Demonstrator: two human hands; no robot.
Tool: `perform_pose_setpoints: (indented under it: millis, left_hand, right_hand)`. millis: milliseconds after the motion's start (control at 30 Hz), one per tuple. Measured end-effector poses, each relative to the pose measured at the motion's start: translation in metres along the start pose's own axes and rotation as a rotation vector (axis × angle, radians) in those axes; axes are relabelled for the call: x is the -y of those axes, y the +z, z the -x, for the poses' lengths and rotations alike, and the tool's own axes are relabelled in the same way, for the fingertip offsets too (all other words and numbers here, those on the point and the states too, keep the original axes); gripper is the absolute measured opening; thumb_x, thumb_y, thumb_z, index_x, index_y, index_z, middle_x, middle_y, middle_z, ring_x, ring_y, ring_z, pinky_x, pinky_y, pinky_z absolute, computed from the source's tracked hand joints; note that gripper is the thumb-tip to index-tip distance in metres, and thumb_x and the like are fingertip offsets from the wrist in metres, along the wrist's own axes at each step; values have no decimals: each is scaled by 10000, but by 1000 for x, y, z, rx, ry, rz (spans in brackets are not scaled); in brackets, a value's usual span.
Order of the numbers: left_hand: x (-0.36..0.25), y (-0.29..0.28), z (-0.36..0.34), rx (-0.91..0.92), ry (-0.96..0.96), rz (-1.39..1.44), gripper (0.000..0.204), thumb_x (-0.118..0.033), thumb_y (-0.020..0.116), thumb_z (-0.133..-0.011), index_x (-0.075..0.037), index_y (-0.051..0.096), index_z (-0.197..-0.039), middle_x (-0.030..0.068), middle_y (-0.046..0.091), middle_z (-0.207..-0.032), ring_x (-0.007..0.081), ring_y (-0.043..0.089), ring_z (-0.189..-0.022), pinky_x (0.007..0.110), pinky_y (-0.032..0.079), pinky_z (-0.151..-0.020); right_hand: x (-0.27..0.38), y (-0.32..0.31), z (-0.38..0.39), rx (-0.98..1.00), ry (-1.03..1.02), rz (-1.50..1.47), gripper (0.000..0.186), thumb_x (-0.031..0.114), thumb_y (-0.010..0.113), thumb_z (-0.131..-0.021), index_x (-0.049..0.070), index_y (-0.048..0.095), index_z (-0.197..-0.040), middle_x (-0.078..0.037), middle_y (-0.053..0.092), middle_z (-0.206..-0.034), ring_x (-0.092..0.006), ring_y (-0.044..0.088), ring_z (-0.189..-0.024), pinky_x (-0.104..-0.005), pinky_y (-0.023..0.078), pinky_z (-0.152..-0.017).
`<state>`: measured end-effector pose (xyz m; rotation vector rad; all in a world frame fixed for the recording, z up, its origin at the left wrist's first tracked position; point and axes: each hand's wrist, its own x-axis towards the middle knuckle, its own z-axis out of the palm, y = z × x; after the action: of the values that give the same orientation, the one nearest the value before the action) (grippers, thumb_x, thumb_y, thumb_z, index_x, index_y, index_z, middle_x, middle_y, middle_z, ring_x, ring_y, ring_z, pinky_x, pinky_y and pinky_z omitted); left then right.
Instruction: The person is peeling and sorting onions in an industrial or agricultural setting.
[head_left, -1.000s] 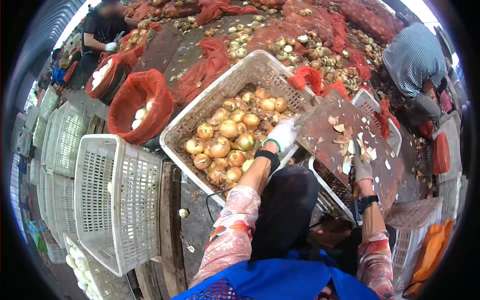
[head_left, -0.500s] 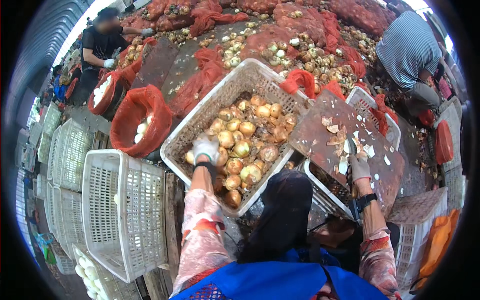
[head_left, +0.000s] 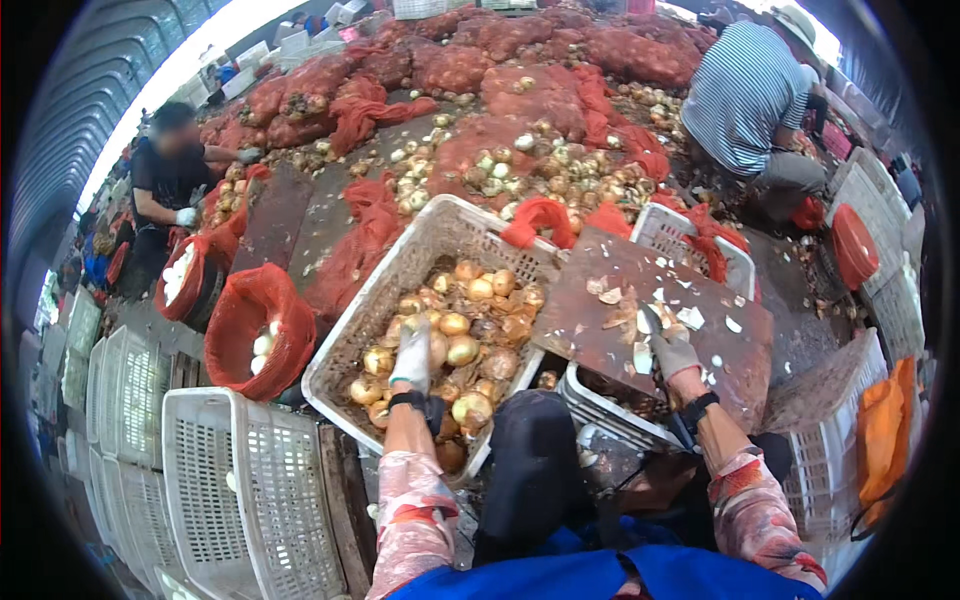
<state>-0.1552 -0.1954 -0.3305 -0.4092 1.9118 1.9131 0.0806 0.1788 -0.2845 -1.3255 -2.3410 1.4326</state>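
My left hand (head_left: 412, 360), in a white glove, reaches into a whitish plastic crate (head_left: 345, 325) among brown-skinned onions (head_left: 462, 350). One onion lies right against its thumb side; the fingers point down into the pile, partly hidden, and their grip does not show. My right hand (head_left: 676, 358), gloved too, is closed round a knife (head_left: 652, 320) whose blade points away from me. It hovers over or rests on a stained board (head_left: 590, 290). Onion skins (head_left: 628, 310) and pale cut pieces (head_left: 690, 318) lie scattered on the board, beside the blade.
Red mesh-lined tubs (head_left: 260, 330) with peeled onions stand left of the crate. Crates (head_left: 250, 480) are stacked at the left, another (head_left: 830, 400) at the right. Onions and red mesh sacks (head_left: 530, 95) cover the ground ahead. Two people, left (head_left: 165, 180) and right (head_left: 745, 100), sit nearby.
The view has tilted up, so things ahead sit lower in the picture. My left hand has shifted a little within the onions. My right hand still holds the knife by the board.
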Motion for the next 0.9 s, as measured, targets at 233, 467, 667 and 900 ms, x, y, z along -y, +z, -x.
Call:
perform_pose_setpoints:
  millis: [233,467,667,900]
  left_hand:
    - [-37,26,-24,232,182,-184,706,-421,529,-960,-40,276,-1497,140,559,-1310,251,531,-1171,389,443,-929]
    - [-8,-95,-61,-305,195,-775,524,-393,518,-956,34,536,-1258,224,599,-1231,357,571,-1101,416,448,-945]
    - [-31,-68,-72,-167,173,-1431,365,-249,523,-922,-24,588,-1202,236,619,-1212,378,596,-1125,448,487,-941]
    - [-41,-62,-91,98,150,-1770,521,-8,545,-899,-37,434,-1407,176,471,-1418,312,493,-1274,404,480,-992]
  right_hand:
    - [-53,14,-38,-21,-214,83,333,350,575,-912,36,626,-813,-78,595,-604,-170,588,-517,-316,442,-491]
    - [7,15,-8,16,72,-178,320,328,608,-911,41,589,-770,-38,530,-536,-139,486,-382,-297,370,-371]
    - [3,18,-7,41,109,-168,322,334,620,-911,37,609,-785,-35,533,-544,-127,496,-397,-293,379,-379]
    - [10,12,-2,22,180,-131,335,336,605,-906,26,596,-779,-39,543,-561,-136,518,-412,-293,396,-389]
